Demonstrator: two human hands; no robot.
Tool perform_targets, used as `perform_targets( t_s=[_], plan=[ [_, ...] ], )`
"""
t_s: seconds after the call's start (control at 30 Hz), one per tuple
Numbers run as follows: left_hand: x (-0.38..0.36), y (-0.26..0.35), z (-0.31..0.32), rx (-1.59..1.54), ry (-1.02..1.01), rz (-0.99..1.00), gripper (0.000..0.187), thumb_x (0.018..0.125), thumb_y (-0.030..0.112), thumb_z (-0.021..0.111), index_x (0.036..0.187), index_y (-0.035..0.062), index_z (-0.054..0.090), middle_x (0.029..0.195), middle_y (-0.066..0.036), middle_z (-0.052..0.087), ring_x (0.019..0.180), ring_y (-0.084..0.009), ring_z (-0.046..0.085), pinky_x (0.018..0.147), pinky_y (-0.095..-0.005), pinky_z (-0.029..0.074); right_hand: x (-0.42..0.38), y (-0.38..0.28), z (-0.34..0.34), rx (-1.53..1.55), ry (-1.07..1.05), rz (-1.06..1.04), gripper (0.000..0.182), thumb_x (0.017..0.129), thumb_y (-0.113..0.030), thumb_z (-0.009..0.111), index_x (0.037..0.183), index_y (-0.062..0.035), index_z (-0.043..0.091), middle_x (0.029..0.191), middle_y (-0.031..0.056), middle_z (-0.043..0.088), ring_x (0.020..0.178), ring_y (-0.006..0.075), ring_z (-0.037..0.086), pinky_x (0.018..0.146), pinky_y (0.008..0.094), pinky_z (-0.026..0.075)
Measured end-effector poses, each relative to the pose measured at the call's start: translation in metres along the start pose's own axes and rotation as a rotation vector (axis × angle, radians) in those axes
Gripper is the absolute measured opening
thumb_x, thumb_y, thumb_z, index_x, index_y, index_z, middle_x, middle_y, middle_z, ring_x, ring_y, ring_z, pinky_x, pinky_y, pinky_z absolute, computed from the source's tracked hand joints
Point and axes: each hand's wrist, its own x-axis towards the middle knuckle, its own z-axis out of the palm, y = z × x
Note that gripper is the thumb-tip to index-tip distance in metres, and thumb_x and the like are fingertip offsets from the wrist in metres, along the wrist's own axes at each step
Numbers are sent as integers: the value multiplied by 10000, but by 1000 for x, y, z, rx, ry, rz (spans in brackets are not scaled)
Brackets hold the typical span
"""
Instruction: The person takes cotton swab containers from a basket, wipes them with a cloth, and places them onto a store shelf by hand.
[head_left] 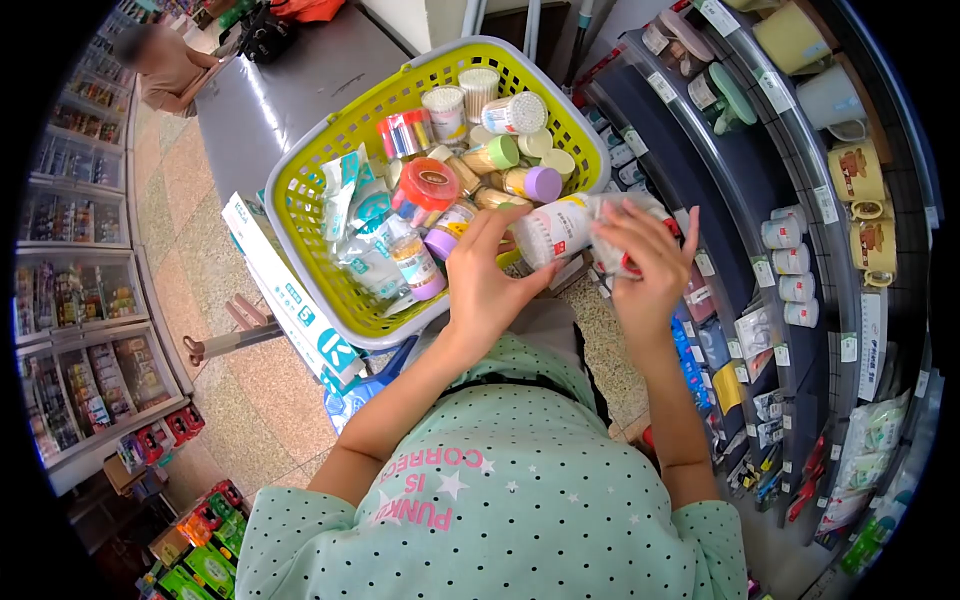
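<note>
In front of my chest, over the near right rim of the basket, my left hand [488, 270] has its thumb and fingers around the end of a tub of cotton swabs [560, 228] with a white, red and yellow label. Right beside it, my right hand [645, 255] curls its fingers over a second clear tub [606, 209] with red on it; the fingers cover much of it. The yellow-green basket [300, 165] holds swab tubs [445, 112], toothpick jars [490, 155], a red-lidded jar [428, 184] and white-and-teal packets [368, 215].
A long white-and-teal box [290, 290] stands against the basket's left side. A dark grey table [250, 120] lies beyond, with a person [165, 75] at its far end. Shelves with mugs [858, 175] and small tubs [790, 262] curve along the right; display cases [85, 290] line the left.
</note>
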Motion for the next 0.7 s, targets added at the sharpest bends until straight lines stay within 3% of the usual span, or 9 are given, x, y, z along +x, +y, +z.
perform_targets(
  t_s=[0.17, 0.27, 0.43, 0.53, 0.7],
  plan=[
    [-1, -6, 3, -8, 33, 69, 614, 640, 61, 902, 1199, 40, 647, 1145, -94, 652, 997, -212, 655, 848, -351, 599, 2, 11, -6, -8, 66, 120, 491, 673, 142, 562, 992, -160, 783, 1115, 11, 756, 1152, 203, 668, 1229, 569, 132],
    [1, -14, 8, 49, 61, 171, 638, 629, 29, 885, 1214, 45, 633, 1192, -101, 637, 1064, -244, 635, 897, -368, 576, 6, -3, -9, 18, 127, 48, 480, 685, 131, 566, 994, -165, 783, 1129, 8, 754, 1167, 211, 661, 1227, 577, 135],
    [1, -9, 9, 96, 84, 338, 686, 574, -7, 847, 1220, 53, 623, 1186, -132, 634, 1092, -357, 589, 907, -423, 515, 5, -26, 5, 152, -4, -125, 463, 697, 120, 592, 1005, -169, 783, 1145, -14, 747, 1178, 204, 649, 1200, 638, 166],
    [-1, -11, 10, -33, 44, 133, 684, 586, 9, 832, 1234, 49, 615, 1175, -141, 637, 1052, -341, 612, 881, -406, 529, 1, -29, 12, 168, -24, -105, 446, 698, 107, 609, 1007, -164, 782, 1145, -20, 745, 1179, 198, 646, 1194, 647, 173],
    [0, -12, 6, -85, -3, 29, 616, 628, -31, 776, 1223, 23, 626, 1122, -128, 671, 949, -257, 672, 867, -365, 578, -1, -32, 11, 152, -31, -116, 419, 703, 90, 626, 994, -166, 783, 1130, -19, 749, 1163, 185, 652, 1195, 641, 173]
  ],
)
